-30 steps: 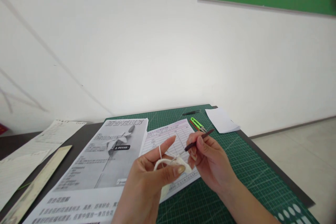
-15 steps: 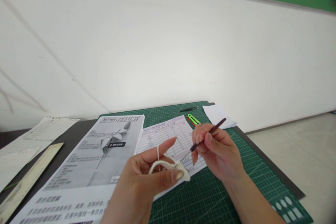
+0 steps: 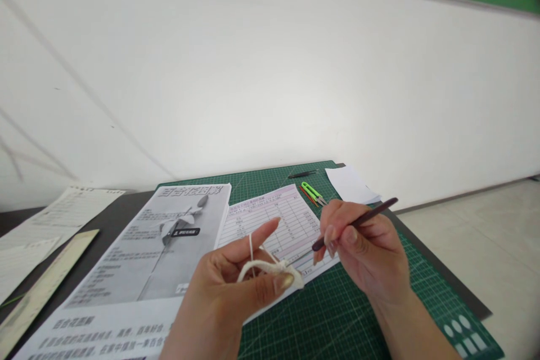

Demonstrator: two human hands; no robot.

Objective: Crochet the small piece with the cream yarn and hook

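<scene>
White crochet work (image 3: 295, 277) is pinched between the thumb and fingers of my left hand (image 3: 236, 287), whose index finger points up with white yarn (image 3: 251, 247) looped round it. My right hand (image 3: 365, 253) grips the dark handle of a crochet hook (image 3: 371, 214) like a pen. The hook's thin metal shaft reaches left to the top edge of the white piece; its tip is hidden there. Both hands are above a printed table sheet (image 3: 270, 208) on the green cutting mat (image 3: 291, 323).
Green thread snips (image 3: 312, 192) and black tweezers (image 3: 302, 174) lie at the back of the mat. White paper (image 3: 350, 183) is behind my right hand. A printed flower sheet (image 3: 122, 275), a ruler (image 3: 46, 287) and written pages (image 3: 63, 216) lie on the left.
My right hand has moved to the right with the hook, and its handle has tipped lower to the right. More of the snips shows. My left hand keeps nearly the same pose.
</scene>
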